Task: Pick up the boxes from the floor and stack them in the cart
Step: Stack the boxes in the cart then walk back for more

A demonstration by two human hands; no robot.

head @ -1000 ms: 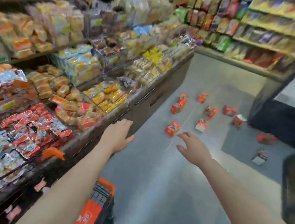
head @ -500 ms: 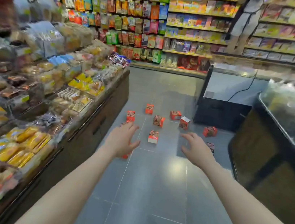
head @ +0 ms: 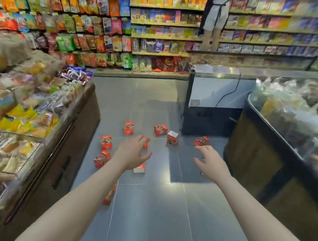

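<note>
Several small red boxes lie scattered on the grey tile floor (head: 150, 221) ahead of me, among them one box (head: 128, 128), another box (head: 160, 129), a white-topped box (head: 172, 137) and a box (head: 201, 141) near the freezer. My left hand (head: 132, 153) reaches forward above the floor, fingers spread and holding nothing; it partly covers two boxes (head: 139, 168). My right hand (head: 208, 162) is also stretched out with relaxed fingers, empty. One more box (head: 109, 195) shows under my left forearm. The cart is out of view.
A low snack display counter (head: 68, 148) runs along the left. A freezer cabinet (head: 213, 107) stands at the back right, a dark curved counter (head: 271, 156) on the right. Stocked shelves (head: 156, 28) fill the back wall, where a person (head: 215, 16) stands.
The view has swung right and up along the aisle; the orange cart has dropped out of sight. Both empty hands stay outstretched, now over the scattered boxes, which look closer.
</note>
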